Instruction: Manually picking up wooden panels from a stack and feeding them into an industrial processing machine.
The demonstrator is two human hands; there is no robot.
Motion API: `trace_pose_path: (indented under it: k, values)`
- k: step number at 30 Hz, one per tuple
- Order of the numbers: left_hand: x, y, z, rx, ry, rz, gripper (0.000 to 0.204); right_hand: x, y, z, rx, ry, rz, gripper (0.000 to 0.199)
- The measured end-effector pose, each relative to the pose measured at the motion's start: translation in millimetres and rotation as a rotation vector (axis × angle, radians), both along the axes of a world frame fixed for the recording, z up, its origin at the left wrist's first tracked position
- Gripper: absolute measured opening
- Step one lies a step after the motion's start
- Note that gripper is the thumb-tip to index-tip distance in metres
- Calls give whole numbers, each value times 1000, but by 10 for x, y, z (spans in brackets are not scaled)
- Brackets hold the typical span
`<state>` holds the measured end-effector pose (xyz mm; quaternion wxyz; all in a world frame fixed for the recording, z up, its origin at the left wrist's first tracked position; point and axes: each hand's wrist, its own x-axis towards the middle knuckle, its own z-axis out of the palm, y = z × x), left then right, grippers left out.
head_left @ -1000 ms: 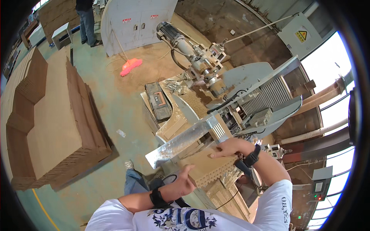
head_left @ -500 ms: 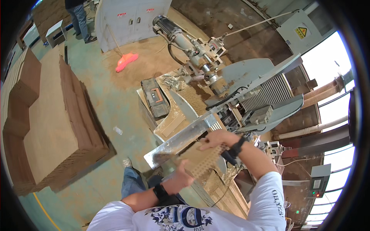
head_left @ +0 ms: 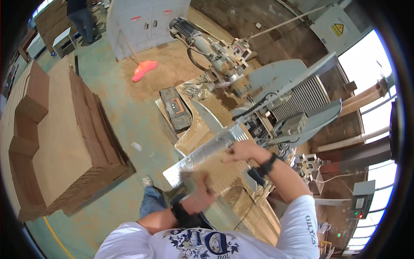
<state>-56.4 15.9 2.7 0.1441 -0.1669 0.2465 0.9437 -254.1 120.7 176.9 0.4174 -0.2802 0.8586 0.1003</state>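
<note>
A light brown wooden board (head_left: 223,174), blurred by motion, lies between my hands over the machine's table. My left hand (head_left: 200,196) grips its near-left end with the thumb on top; this hand is smeared. At the far-right end my right hand (head_left: 245,151) holds the same board, fingers bent over it. The board's far side is close against a shiny metal fence (head_left: 194,160); whether they touch I cannot tell. Black bands circle both my wrists.
Beyond the fence stands a dusty machine with a motor (head_left: 185,29) and grey guards. A dark toolbox (head_left: 176,110) sits on its table. Stacked brown boards (head_left: 64,142) stand at left. A pink-headed broom (head_left: 144,70) leans on a cabinet (head_left: 146,26); another person (head_left: 82,19) stands far back.
The board has shifted toward the metal fence and turned flatter; its notched edge no longer shows clearly. My right hand has moved slightly away from me, and my left has stayed by the near end.
</note>
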Motion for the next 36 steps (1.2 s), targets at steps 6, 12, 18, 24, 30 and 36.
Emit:
trace_pose_path:
  k: [6,12,18,24,30,36]
  values:
    - [-378,-433,927,66,-92,-131,46,-54,-58,98,-156,137,-56,68]
    - [-779,-964,1851,95,-252,-94,51,-131,-339,995,-385,431,-41,63]
    - [-783,-1541,2694,-273,-41,86,52,251,-602,1285,-884,682,-200,59]
    - [-233,-2520,2718,-669,98,320,68,963,-1607,654,-1348,450,-416,69]
    - [215,-3902,2581,-829,69,238,57,1717,-2976,175,-1584,58,-736,66]
    - [823,-4994,2828,-823,-40,491,34,2086,-4660,-221,-1582,-525,-918,54]
